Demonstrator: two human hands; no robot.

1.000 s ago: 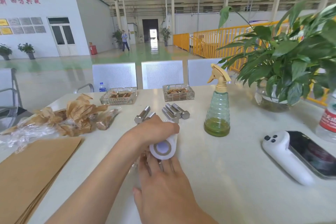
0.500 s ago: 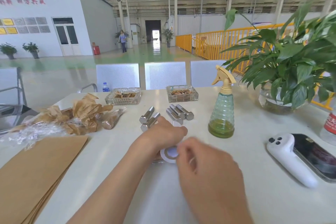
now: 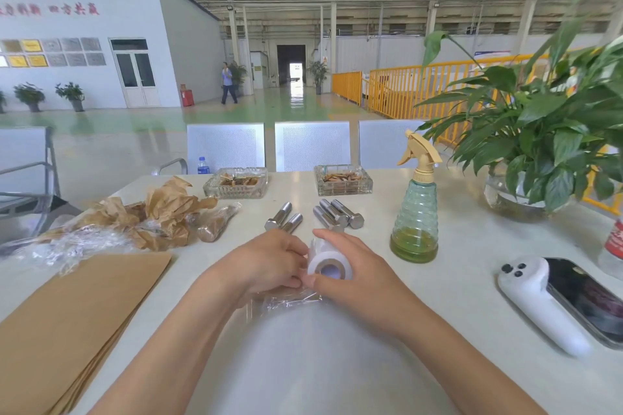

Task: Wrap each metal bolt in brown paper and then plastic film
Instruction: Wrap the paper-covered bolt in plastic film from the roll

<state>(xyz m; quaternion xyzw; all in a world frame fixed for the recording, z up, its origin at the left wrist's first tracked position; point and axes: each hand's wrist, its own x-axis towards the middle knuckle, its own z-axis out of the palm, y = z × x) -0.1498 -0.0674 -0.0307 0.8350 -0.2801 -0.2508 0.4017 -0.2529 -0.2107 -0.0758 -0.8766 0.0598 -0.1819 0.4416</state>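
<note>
Both hands meet at the film roll [image 3: 329,263]: right hand [image 3: 350,274] grips it, axis toward the viewer; left hand [image 3: 269,261] pinches its loose film [image 3: 286,301] just left.

- Five bare steel bolts [image 3: 332,214] lie on the counter [image 3: 472,246] — two left, three right.
- A white film roll [image 3: 329,263] lies on its side, loose clear film [image 3: 286,303] trailing.
- Flat brown paper sheets [image 3: 74,323] are stacked — left.
- One wrapped bolt [image 3: 217,222] lies beside crumpled paper [image 3: 161,212].
</note>
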